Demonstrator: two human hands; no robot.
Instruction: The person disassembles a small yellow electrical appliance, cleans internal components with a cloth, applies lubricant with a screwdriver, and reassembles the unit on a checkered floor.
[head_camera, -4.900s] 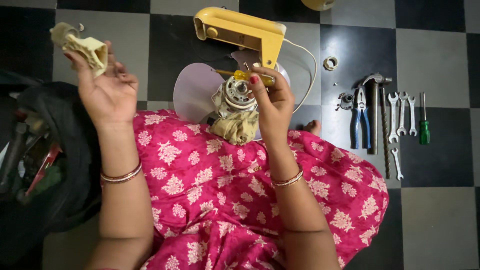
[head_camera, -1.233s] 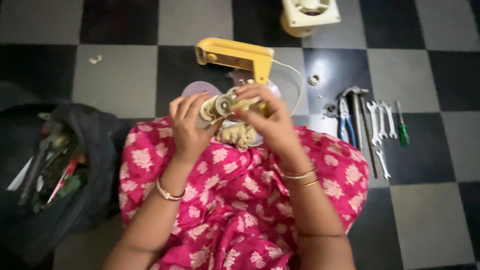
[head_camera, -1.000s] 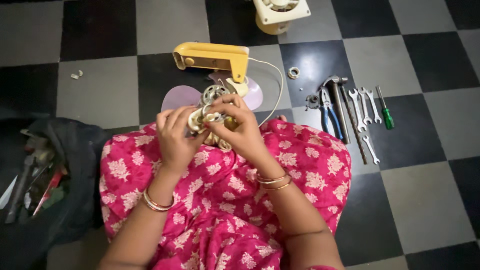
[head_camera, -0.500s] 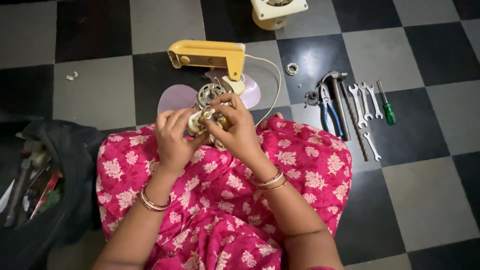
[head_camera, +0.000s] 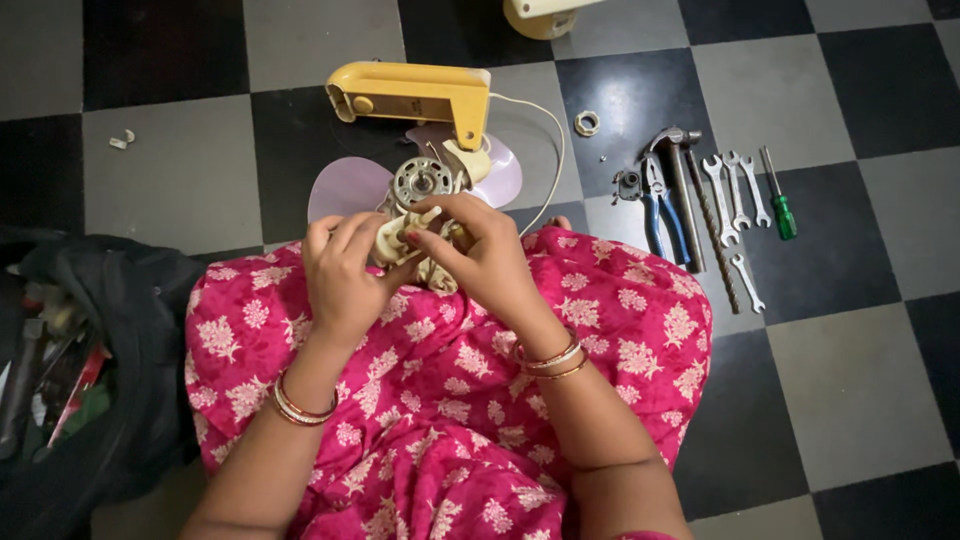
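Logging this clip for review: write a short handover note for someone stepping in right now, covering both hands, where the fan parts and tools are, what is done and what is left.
Left hand: fingers closed on a small cream part over the lap.
Right hand: grips the same part from the other side.
Motor sits exposed just beyond the hands, with the blades and yellow housing on the floor.
Tools to the right: hammer, pliers, spanners, screwdriver. Nut loose on the floor. Tool bag on the left.
Done: fan opened, motor bared.
Left: apparently the part in hand and reassembly.
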